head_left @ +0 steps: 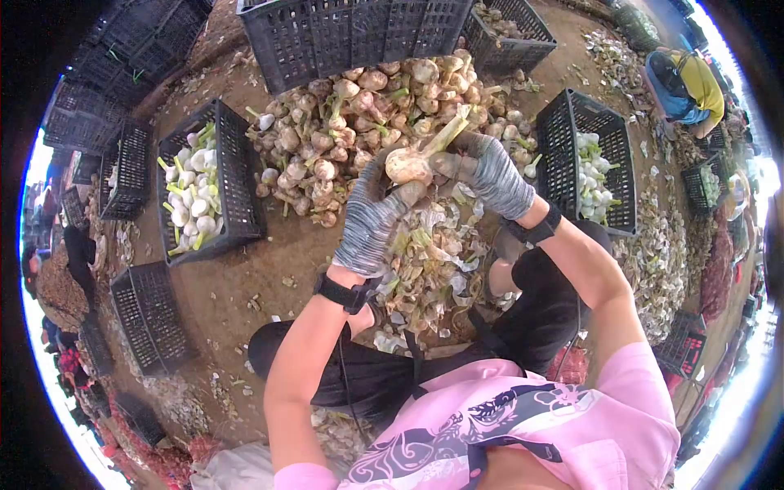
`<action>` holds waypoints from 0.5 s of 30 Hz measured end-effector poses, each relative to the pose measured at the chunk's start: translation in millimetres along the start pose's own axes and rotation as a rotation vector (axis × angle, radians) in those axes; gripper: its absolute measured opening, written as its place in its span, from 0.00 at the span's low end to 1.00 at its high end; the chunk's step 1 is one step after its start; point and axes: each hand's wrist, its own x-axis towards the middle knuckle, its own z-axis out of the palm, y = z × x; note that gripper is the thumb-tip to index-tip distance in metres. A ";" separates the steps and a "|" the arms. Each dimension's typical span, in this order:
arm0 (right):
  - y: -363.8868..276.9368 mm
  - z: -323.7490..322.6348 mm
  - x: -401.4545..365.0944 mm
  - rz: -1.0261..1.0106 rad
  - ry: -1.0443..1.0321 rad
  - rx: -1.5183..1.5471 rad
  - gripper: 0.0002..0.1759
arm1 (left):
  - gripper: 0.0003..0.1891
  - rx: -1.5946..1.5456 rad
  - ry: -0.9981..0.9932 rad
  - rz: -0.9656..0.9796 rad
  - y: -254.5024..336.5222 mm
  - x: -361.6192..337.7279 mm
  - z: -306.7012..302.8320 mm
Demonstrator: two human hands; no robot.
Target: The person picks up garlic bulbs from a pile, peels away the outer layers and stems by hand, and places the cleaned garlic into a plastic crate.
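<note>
A garlic bulb with a thick pale stem pointing up and right is held between both hands. My left hand, in a grey striped glove with dark fingertips, is closed around the bulb's left and lower side. Gloved the same way, my right hand has its thumb and fingers closed at the bulb's right side, by the base of the stem. Just beyond lies a heap of brownish, unpeeled garlic. Below the hands, loose peeled skins are piled between the legs.
Black crates of clean white garlic stand at left and right. A large black crate sits behind the heap. Another crate is at lower left. A person in yellow bends at upper right. Skins litter the ground.
</note>
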 end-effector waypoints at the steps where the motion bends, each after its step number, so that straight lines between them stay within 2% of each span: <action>1: -1.9 0.9 -0.8 0.003 -0.002 0.002 0.18 | 0.28 0.000 0.003 -0.002 2.6 -0.6 -1.3; 3: -4.2 2.2 -3.0 -0.014 0.040 0.028 0.18 | 0.27 -0.269 -0.101 -0.180 5.6 -2.3 -4.6; 4: -4.6 1.9 -3.2 -0.011 0.039 0.030 0.18 | 0.25 -0.305 -0.048 -0.209 -1.6 -1.2 -4.8; 5: -4.7 1.3 -3.1 0.086 0.031 0.057 0.17 | 0.25 -0.304 -0.046 -0.211 -4.4 0.3 -3.5; 6: -4.2 1.4 -3.1 0.183 0.023 0.084 0.16 | 0.22 -0.427 -0.022 -0.221 -2.0 2.2 1.2; 7: 0.4 4.2 -4.3 0.185 0.021 0.087 0.16 | 0.21 -0.551 0.003 -0.231 -0.4 4.6 2.9; 8: 8.3 9.7 -7.2 0.074 -0.007 -0.015 0.15 | 0.20 -0.537 -0.001 -0.318 -1.1 8.9 -7.5; 9: 13.0 15.9 -11.1 -0.036 -0.036 -0.115 0.15 | 0.20 -0.538 0.005 -0.319 -2.3 12.1 -19.8; 11: 21.6 24.1 -15.2 -0.115 -0.146 -0.174 0.17 | 0.20 -0.528 -0.209 -0.487 -4.3 17.2 -38.8; 12: 21.4 27.3 -15.6 -0.136 -0.136 -0.105 0.18 | 0.21 -0.363 0.234 -0.494 6.5 21.5 -5.9; 13: 20.2 30.5 -16.0 -0.157 -0.121 -0.034 0.19 | 0.21 -0.360 0.238 -0.493 7.1 20.5 -7.5; 15: 7.8 27.5 -14.3 -0.119 -0.156 -0.120 0.20 | 0.21 -0.432 0.164 -0.511 5.2 12.9 -13.8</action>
